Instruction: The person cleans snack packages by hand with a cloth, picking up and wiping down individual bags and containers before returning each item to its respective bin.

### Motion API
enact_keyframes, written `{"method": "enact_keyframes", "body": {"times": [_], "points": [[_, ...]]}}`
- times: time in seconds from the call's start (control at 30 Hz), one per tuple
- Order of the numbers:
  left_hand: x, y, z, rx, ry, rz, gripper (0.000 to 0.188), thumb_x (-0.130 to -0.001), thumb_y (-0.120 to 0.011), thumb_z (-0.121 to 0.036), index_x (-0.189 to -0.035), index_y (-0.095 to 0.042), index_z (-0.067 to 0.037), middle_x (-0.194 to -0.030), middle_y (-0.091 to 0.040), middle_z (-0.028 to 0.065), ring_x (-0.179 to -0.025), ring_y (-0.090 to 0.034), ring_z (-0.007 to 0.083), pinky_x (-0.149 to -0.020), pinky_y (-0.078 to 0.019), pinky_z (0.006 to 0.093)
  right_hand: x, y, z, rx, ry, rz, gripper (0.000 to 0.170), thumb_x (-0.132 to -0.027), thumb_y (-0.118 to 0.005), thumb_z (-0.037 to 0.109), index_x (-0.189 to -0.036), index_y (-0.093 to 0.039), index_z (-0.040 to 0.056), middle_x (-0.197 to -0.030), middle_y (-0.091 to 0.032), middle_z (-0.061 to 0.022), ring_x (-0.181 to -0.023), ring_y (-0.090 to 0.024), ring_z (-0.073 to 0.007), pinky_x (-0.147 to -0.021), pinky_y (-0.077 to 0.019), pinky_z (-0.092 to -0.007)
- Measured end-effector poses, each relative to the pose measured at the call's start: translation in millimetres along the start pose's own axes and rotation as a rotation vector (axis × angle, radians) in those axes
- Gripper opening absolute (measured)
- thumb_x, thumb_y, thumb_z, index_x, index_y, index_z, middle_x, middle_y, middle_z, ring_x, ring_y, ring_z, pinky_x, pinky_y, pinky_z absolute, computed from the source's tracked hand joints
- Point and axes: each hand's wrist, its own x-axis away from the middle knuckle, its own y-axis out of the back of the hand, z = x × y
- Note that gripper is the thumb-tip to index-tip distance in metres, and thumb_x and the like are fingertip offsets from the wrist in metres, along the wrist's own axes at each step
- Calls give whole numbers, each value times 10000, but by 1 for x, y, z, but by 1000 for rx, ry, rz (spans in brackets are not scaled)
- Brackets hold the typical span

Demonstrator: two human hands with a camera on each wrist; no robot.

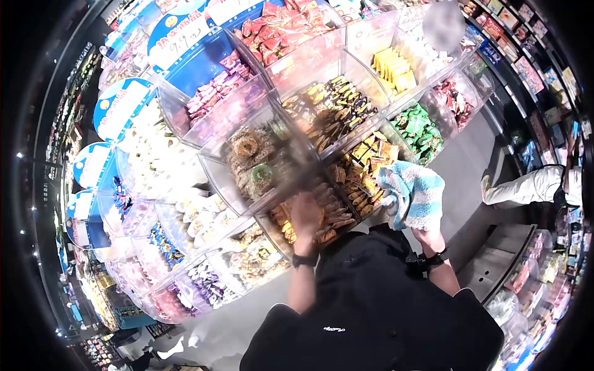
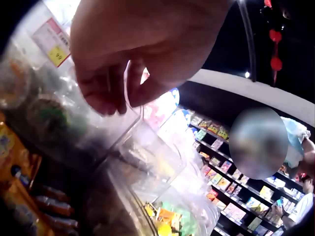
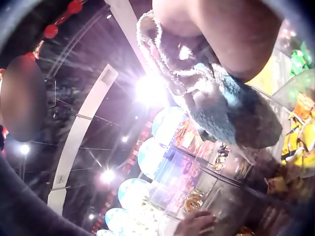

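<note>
Stepped candy display of clear bins [image 1: 226, 188]. Right hand [image 1: 427, 236] grasps the cloth [image 1: 413, 195], blue-and-white striped, bunched and draped so that most of the fingers are hidden. The cloth is up at the display's near right corner, beside the yellow-orange packets [image 1: 377, 151] and near the green packets [image 1: 417, 127]. Left hand [image 1: 306, 216] is over the bars [image 1: 337, 216], blurred from above; the left wrist view shows thumb and fingers pinching the top edge of a clear wall [image 2: 139, 115].

Reads as wiping down the bins (my inference; no contact between cloth and plastic can be made out). To do it well: fold the cloth into a flat pad, so no loose corner drags among the packets. The left hand's pinch should be light but firm, enough to steady what looks like thin plastic. Wipe along the rim rather than pushing across it, which could flex the wall. Finish the pinched spot last, against fingerprints. Go gently round the price label [image 2: 53, 43]; rubbing could lift it.
</note>
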Motion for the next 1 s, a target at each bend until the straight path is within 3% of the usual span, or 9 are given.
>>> {"method": "enact_keyframes", "body": {"times": [0.13,0.17,0.27,0.43,0.47,0.63,0.73,0.8,1.0], "points": [[39,-29,25,-453,75,205,220,-867,-571,-206,-1002,-639,-45,-911,-644,150,-887,-602,338,-756,-494,389,-13,8,13,5,-145,83,468,-959,-472,343,-1265,-452,-10,-1090,-594,-147,-884,-611,-238,-742,-504,-348],[59,-49,84,-676,-153,335,335,-866,-576,-345,-1031,-627,-58,-959,-624,156,-913,-571,407,-768,-487,463,-16,11,15,13,-166,100,468,-959,-471,349,-1257,-459,-12,-1069,-602,-149,-859,-616,-236,-723,-507,-343],[80,-44,58,-619,-156,233,423,-817,-636,-421,-1053,-592,-73,-995,-580,187,-868,-550,437,-751,-474,501,-23,23,26,24,-214,141,472,-957,-468,370,-1232,-481,-15,-1007,-625,-156,-784,-631,-233,-665,-515,-330],[97,-62,67,-659,197,152,634,-731,-749,-359,-1190,-452,-37,-1046,-509,248,-990,-497,448,-848,-436,502,-34,56,53,93,-269,174,484,-941,-479,409,-1164,-532,-18,-969,-639,-139,-768,-625,-209,-651,-504,-310],[103,-65,60,-730,278,166,540,-811,-615,-263,-1276,-460,-36,-1094,-496,190,-976,-491,394,-835,-436,496,-39,66,60,6,-237,289,482,-948,-471,390,-1227,-481,-3,-1074,-597,-139,-887,-599,-225,-745,-490,-341],[109,-88,99,-729,458,26,757,-789,-666,-400,-1346,-350,4,-1355,-374,266,-1256,-319,471,-1018,-326,540,-56,112,92,-359,-198,729,558,-959,-460,340,-1425,-296,80,-1420,-388,-92,-1292,-398,-249,-1081,-320,-410],[99,-84,104,-781,472,27,781,-796,-658,-438,-1358,-338,1,-1390,-358,243,-1286,-306,436,-1038,-311,533,-53,182,76,42,23,453,550,-911,-541,216,-1385,-334,29,-1315,-472,-135,-1183,-489,-270,-991,-406,-399],[89,-82,115,-667,463,95,817,-768,-698,-418,-1369,-328,-6,-1334,-420,228,-1234,-379,417,-987,-354,538,-54,256,51,674,301,315,557,-869,-604,87,-1366,-360,22,-1271,-508,-129,-1152,-515,-249,-963,-430,-377],[68,-87,76,-757,634,-70,871,-680,-719,-269,-1393,-295,-3,-1283,-456,214,-1181,-422,415,-991,-371,487,-74,284,95,717,207,376,541,-878,-608,65,-1360,-362,48,-1279,-492,-96,-1148,-496,-208,-971,-422,-342]]}}
